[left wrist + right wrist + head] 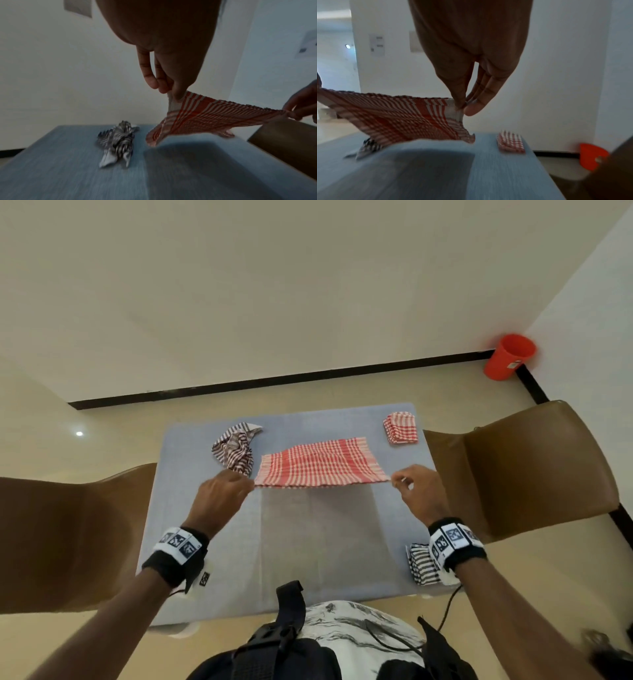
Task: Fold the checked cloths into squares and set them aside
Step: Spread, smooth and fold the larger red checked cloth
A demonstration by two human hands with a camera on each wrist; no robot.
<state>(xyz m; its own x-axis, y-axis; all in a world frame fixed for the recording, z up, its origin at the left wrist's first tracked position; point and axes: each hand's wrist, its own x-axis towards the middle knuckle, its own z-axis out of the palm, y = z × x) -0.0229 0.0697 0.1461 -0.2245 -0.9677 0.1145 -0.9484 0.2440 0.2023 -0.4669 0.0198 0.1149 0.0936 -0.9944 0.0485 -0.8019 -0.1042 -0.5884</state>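
A red-and-white checked cloth (317, 462) (211, 117) (399, 116) is stretched taut above the blue-grey table (219, 542), its far edge trailing down toward the surface. My left hand (236, 486) (171, 92) pinches its near left corner. My right hand (399, 479) (462, 106) pinches the near right corner. A crumpled dark-striped cloth (236, 448) (116, 142) (368, 147) lies at the far left of the table. A folded red checked square (400, 428) (511, 143) sits at the far right. A folded dark-striped stack (423, 565) lies near the right front, partly behind my right wrist.
Brown chairs (534, 470) flank the table on both sides. An orange cup-shaped bin (509, 357) (592, 157) stands on the floor in the room's far right corner. The near half of the table lies in the cloth's shadow.
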